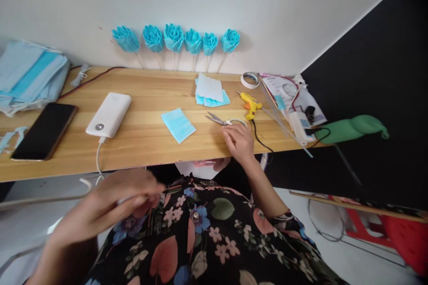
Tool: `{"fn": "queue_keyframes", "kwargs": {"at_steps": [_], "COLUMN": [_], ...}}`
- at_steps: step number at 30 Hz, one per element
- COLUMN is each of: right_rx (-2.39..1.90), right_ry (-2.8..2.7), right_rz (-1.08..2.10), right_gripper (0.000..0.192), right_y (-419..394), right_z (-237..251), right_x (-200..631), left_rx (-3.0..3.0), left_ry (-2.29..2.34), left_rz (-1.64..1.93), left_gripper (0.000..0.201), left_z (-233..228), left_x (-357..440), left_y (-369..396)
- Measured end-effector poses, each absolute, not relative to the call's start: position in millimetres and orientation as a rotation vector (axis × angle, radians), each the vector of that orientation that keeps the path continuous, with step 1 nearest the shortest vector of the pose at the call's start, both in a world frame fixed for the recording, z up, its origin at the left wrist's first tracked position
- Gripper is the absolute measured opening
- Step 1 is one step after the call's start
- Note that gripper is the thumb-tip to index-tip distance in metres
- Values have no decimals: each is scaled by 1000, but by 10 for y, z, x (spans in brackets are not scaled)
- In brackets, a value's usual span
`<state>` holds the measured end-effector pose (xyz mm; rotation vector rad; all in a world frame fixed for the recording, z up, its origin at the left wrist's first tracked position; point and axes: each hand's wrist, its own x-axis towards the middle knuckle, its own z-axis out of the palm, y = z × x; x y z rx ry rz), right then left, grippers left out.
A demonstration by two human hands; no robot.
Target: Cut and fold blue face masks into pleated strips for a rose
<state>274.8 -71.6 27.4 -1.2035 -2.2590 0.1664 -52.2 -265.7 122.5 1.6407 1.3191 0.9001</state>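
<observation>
My right hand [239, 141] rests on the wooden desk [147, 142], its fingers touching the white handles of a pair of scissors [222, 120] that lies flat. A folded blue mask piece [178, 124] lies just left of the scissors. My left hand [110, 202] is blurred, below the desk edge in front of my floral shirt, fingers loosely curled with nothing visible in it. Several blue roses on sticks [174, 39] lean against the wall behind.
A white power bank [109, 114] with a cable, a dark phone [45, 130] and a pile of blue masks [28, 75] are at the left. A stack of cut pieces [210, 91], a yellow glue gun [250, 104], tape roll [250, 80] and papers [294, 98] sit at the right.
</observation>
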Motion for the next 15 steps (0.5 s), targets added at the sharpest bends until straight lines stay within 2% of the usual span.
{"fn": "queue_keyframes", "kwargs": {"at_steps": [4, 8, 12, 15], "right_rx": [-1381, -1475, -1507, -1498], "right_ry": [-2275, -2313, -2326, -2334], "right_rz": [126, 148, 143, 141], "right_gripper": [30, 37, 40, 39], "right_y": [-707, -711, -738, -781], "right_z": [244, 245, 252, 233], "right_x": [3041, 3121, 3068, 3060], "left_rx": [1739, 1902, 2031, 2042], "left_ry": [1323, 1737, 2022, 2088], "left_rz": [882, 954, 707, 569], "left_gripper": [23, 31, 34, 27], "left_z": [835, 578, 401, 289], "left_x": [-255, -313, -445, -475], "left_y": [-1896, -1277, -886, -772]}}
